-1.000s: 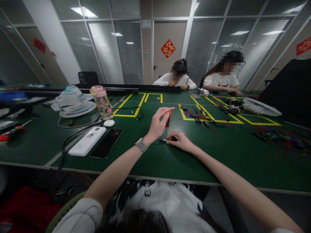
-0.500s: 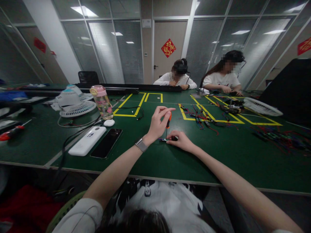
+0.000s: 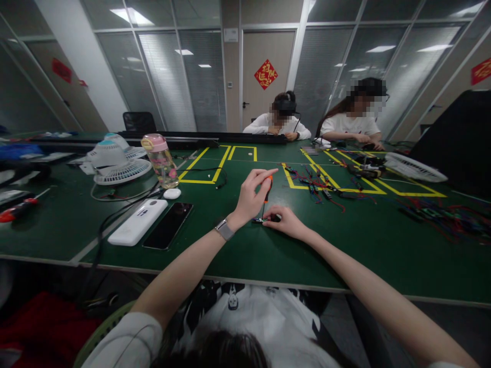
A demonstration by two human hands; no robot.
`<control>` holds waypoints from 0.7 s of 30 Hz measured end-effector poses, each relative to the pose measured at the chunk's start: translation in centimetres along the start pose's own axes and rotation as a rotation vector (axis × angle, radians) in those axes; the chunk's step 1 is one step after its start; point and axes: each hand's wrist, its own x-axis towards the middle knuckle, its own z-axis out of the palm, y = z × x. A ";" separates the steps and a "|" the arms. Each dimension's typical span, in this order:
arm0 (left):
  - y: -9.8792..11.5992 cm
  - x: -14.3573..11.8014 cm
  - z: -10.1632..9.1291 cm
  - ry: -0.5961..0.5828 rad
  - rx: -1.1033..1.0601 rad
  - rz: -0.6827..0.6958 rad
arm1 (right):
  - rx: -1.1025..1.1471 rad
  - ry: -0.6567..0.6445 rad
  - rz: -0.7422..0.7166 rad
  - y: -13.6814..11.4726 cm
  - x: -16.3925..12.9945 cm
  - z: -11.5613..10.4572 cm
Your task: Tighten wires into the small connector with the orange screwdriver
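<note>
Orange-handled, the small screwdriver (image 3: 266,190) stands upright in the left hand (image 3: 250,197), fingers pinched on its handle, tip on a tiny dark electronic part (image 3: 261,220) that the right hand (image 3: 286,222) fingers press to the green table (image 3: 238,245). Farther left, a clear plastic bottle with a pink lid (image 3: 160,160) holds pale liquid beside a white fan (image 3: 115,163). Glass partitions line the room.

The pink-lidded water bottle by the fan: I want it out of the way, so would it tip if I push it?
Probably. The water bottle stands tall and narrow, so a high push may topple it. It looks partly filled, so moderately heavy. Pushing low seems safer; cables lie beside it.
</note>
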 end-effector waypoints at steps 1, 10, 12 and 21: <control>0.0 0.0 0.0 -0.021 -0.027 -0.001 | 0.000 -0.001 -0.003 0.0 0.0 0.0; 0.2 -0.1 0.1 0.076 0.085 0.010 | -0.007 0.004 -0.005 -0.1 0.0 0.0; 0.1 -0.1 0.1 0.056 0.069 0.020 | -0.010 0.004 -0.004 -0.1 0.0 0.0; 0.0 -0.2 0.2 0.064 0.006 0.028 | -0.027 0.000 -0.014 -0.1 0.0 0.0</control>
